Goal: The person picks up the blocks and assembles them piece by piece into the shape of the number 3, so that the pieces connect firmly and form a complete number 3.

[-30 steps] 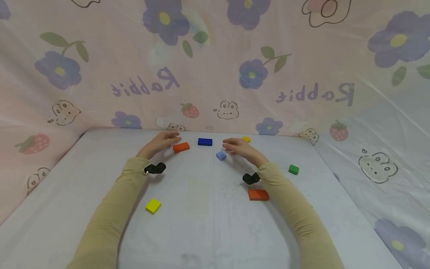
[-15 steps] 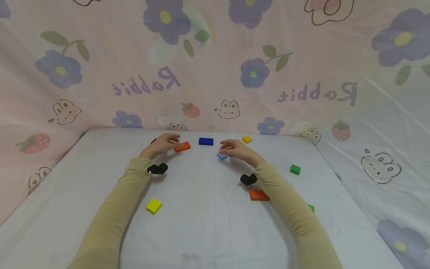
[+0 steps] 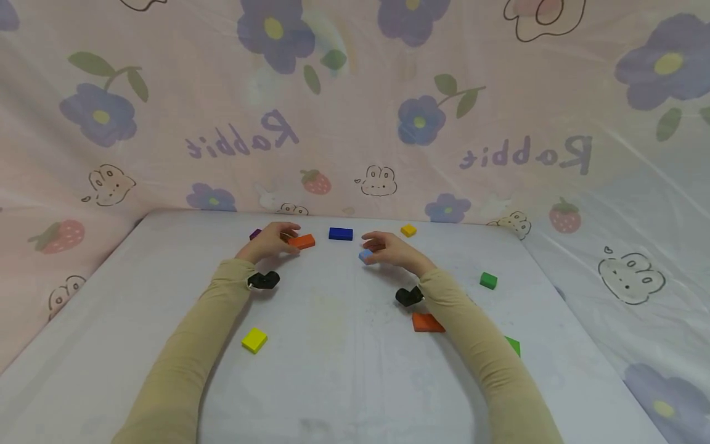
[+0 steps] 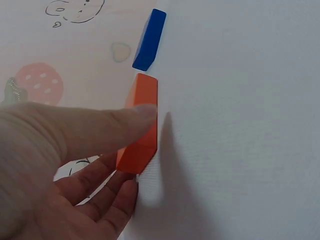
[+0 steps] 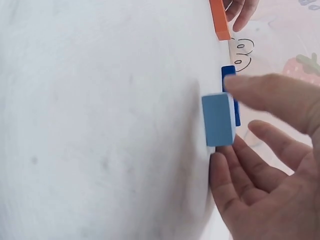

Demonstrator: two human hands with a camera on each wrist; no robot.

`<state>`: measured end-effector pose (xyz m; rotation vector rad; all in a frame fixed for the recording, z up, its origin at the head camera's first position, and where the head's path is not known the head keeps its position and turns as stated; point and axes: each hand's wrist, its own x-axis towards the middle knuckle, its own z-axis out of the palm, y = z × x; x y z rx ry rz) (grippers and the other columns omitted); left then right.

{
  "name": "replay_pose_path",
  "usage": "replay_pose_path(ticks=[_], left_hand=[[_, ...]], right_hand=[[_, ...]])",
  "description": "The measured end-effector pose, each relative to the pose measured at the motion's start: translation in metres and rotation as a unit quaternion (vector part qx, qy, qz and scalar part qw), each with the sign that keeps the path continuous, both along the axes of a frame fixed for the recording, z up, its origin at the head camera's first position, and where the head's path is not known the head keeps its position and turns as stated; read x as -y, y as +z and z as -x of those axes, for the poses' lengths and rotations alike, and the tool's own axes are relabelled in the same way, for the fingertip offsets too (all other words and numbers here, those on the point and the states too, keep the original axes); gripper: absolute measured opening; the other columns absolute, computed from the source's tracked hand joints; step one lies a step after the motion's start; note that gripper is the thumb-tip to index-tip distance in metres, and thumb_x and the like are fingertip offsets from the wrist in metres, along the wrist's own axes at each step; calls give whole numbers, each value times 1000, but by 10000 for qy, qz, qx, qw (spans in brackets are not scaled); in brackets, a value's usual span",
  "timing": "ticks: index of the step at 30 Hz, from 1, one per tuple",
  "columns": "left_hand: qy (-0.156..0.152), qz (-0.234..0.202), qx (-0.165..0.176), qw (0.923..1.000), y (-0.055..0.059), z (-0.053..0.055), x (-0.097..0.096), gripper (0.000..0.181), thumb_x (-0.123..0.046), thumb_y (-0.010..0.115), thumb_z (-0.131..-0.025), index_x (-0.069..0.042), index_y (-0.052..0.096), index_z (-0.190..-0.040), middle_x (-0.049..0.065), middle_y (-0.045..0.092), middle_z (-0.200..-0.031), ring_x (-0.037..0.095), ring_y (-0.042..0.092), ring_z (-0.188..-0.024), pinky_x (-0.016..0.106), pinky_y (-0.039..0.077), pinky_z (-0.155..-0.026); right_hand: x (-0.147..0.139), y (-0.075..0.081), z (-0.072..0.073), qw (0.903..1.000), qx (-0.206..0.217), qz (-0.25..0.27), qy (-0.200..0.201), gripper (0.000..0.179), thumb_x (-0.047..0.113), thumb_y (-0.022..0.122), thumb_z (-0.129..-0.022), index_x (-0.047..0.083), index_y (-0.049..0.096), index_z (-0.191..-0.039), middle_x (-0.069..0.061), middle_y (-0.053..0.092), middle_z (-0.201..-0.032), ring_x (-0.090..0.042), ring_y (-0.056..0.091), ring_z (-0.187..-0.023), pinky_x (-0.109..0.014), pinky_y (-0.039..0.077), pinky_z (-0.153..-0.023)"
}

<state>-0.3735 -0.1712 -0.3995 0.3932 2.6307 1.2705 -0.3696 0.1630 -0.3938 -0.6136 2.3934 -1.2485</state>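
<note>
My left hand (image 3: pixel 269 241) is at the far side of the table, its thumb and fingers spread around the near end of an orange block (image 3: pixel 303 242). In the left wrist view the thumb (image 4: pixel 107 125) overlaps the orange block, with the other fingers curving behind and below it. My right hand (image 3: pixel 397 251) reaches in from the right to a small light blue block (image 3: pixel 364 255). The right wrist view has its thumb above the light blue block (image 5: pixel 218 120) and its fingers below, with a gap between them. Between the hands lies a dark blue block (image 3: pixel 341 234).
A purple block (image 3: pixel 255 234) shows partly behind my left hand. Yellow blocks lie at the back (image 3: pixel 408 230) and front left (image 3: pixel 254 340). On the right are a green block (image 3: pixel 488 280), an orange-red block (image 3: pixel 428 322) and a lighter green block (image 3: pixel 513 346) partly under the sleeve.
My left hand has moved right and slightly nearer, its fingers coming around the orange block. My right hand has shifted left and down to the light blue block. The blocks keep their places.
</note>
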Motion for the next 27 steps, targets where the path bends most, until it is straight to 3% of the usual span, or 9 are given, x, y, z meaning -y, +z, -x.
replay_pose_path(ticks=[10,27], left_hand=[[154,421,-244,9987,-3,-3,-7,51,1,71,-82,-1,55,-131,19,54,-126,32,49,-110,45,38,-100],[240,589,-244,9977,-3,-4,-10,47,0,70,-83,-1,57,-129,17,55,-122,32,49,-107,44,38,-100]], right_hand=[[-3,0,2,9991,-156,-146,358,59,-12,62,-81,-1,46,-137,-17,51,-133,-29,49,-120,-39,38,-102],[-2,-3,6,9973,-318,-407,514,47,-11,61,-83,2,55,-128,-12,55,-129,-28,50,-119,-39,42,-99]])
